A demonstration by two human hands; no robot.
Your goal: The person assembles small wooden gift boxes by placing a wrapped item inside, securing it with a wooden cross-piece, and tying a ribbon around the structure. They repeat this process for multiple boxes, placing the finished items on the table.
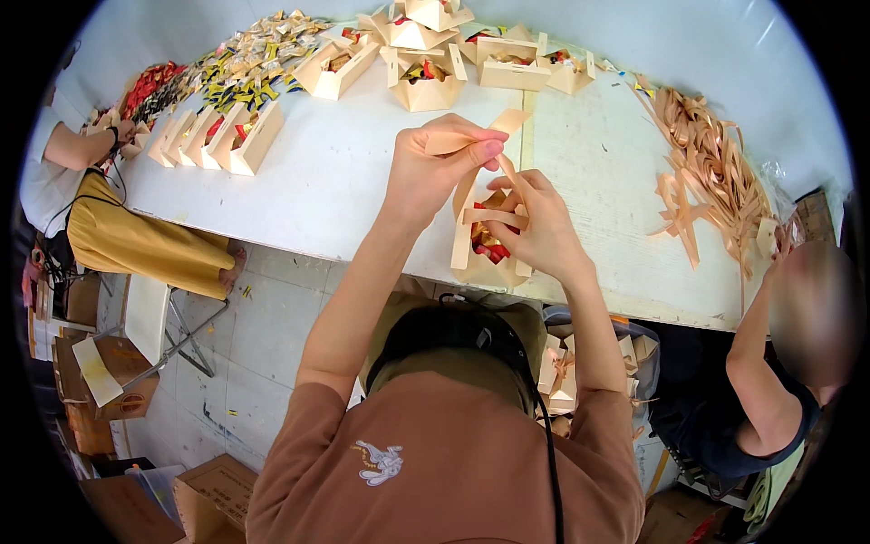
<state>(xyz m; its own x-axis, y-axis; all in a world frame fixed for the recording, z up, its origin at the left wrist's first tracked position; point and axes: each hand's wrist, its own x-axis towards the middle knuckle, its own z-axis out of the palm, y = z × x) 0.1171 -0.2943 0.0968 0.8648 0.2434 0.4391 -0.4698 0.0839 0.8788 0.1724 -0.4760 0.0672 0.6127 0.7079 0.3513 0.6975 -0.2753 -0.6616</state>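
Dark print runs across the cardboard box (220, 483), far down-left of the L hand (446, 156); chars. too small to read w/ certainty. Farther L of that hand, approx. above said box, a 2nd carton (132, 379) bears a round mark, illeg. Brown shirt (471, 453), below both hands, has a wht. graphic (381, 462) w/ tiny yellow marks, poss. lettering, unreadable.

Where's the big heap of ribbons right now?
In the head view, the heap of ribbons lies on the right side of the white table, close to the co-worker there.
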